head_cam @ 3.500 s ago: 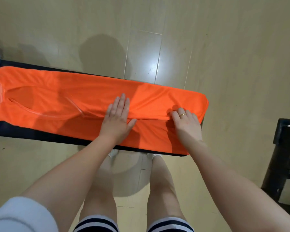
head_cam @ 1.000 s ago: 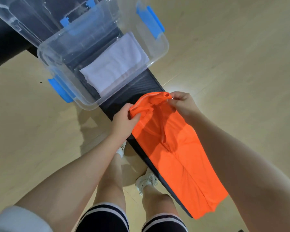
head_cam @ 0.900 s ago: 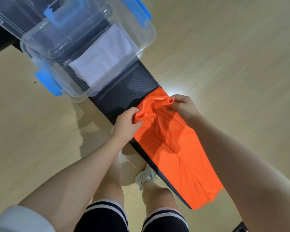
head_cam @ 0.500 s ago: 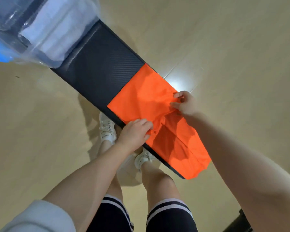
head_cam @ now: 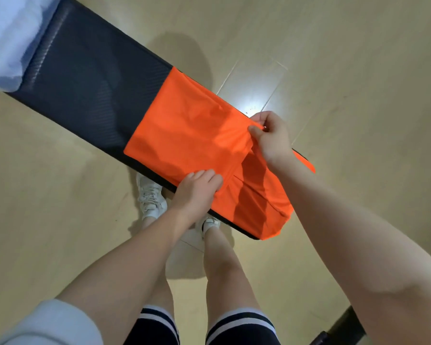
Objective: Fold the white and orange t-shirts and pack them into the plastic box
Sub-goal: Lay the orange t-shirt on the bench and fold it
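The orange t-shirt [head_cam: 184, 135] lies on the black bench [head_cam: 85, 78], its collar end folded over toward the hem end. My left hand [head_cam: 197, 190] grips the near corner of the folded-over edge at the bench's front side. My right hand [head_cam: 271, 138] pinches the far corner of that edge, lifted slightly above the layer beneath. The lower layer [head_cam: 261, 205] reaches to the bench's right end. The plastic box [head_cam: 8, 43] shows only as a blurred clear corner at the top left, with white cloth seen through it.
A pale wooden floor [head_cam: 358, 70] surrounds the bench. My legs and white shoes [head_cam: 151, 195] stand just in front of it. A dark object [head_cam: 343, 327] sits at the bottom right corner.
Both hands carried the collar end of the orange t-shirt from near the box back toward the hem end, folding it over. The view swung right, so the box slid mostly out of frame.
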Demonstrator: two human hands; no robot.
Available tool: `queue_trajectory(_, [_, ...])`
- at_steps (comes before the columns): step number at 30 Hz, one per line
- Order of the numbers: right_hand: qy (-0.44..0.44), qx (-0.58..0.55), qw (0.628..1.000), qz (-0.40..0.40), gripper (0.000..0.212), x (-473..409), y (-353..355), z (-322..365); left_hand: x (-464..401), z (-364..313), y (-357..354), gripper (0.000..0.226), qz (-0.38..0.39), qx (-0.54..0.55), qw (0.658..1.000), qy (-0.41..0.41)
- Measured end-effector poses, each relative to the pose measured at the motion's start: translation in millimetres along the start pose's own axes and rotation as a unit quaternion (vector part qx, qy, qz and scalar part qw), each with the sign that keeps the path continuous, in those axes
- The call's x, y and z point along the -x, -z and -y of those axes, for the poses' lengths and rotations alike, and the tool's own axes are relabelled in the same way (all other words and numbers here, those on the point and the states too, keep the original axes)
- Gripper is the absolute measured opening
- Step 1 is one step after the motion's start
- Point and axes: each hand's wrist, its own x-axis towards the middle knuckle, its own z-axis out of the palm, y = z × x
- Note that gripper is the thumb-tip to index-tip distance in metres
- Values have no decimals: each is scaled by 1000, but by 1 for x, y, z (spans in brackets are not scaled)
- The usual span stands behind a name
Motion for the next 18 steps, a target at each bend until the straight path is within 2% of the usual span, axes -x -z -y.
queue_trajectory(2, [34, 138, 990, -15, 19, 4, 2, -1, 3, 5, -1, 9, 26, 1, 1000, 6])
queue_trajectory(4, [117, 285, 950, -43, 29, 12, -1, 0, 7, 9, 3, 24, 14, 8, 1000, 18])
queue_trajectory(5, [173, 315, 932, -42, 35, 17, -6, 3, 7, 11, 7, 29, -9, 10, 999, 38])
queue_trajectory(8, [328, 355, 874, 41, 46, 30, -35, 13, 1, 29, 15, 41, -94, -45, 988, 112])
queue_trajectory(10, [388, 401, 822, 112, 51, 33, -62, 11, -2, 54, 16, 71, -102, -65, 977, 173])
queue_trajectory(13, [398, 485, 761, 167, 60, 23, -94, 8, -2, 91, 13, 98, -57, -58, 979, 184])
queue_trajectory(15, [363, 519, 753, 180, 64, 9, -105, 8, 0, 105, 13, 107, -18, -75, 983, 167])
queue_trajectory(18, [330, 556, 748, 151, 63, -12, -107, 12, 1, 109, 15, 114, 10, -80, 983, 164])
